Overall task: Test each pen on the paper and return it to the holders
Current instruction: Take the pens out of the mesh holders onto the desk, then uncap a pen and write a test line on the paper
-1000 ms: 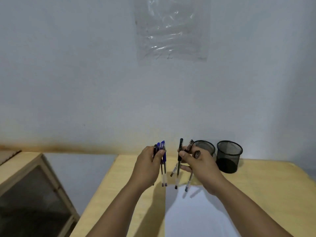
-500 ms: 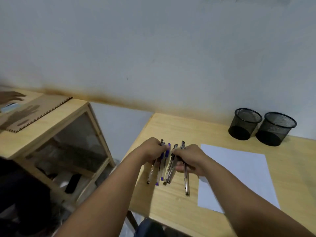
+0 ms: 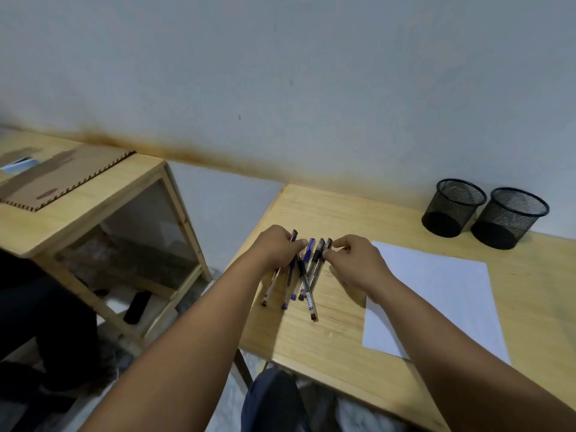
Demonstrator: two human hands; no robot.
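Note:
Several pens, some blue and some black, lie fanned out on the wooden table, tips toward me. My left hand curls over the cap ends of the left pens. My right hand pinches the cap end of the rightmost black pen between thumb and forefinger. A white sheet of paper lies flat to the right of the pens. Two black mesh holders stand side by side at the back right by the wall; nothing shows inside them.
A second wooden table with a brown board on top stands to the left, across a gap. A dark chair seat sits below the table's front edge. The wall runs close behind the table.
Both hands came down from holding the pens upright in the air and laid them on the table left of the paper. The view tilted downward.

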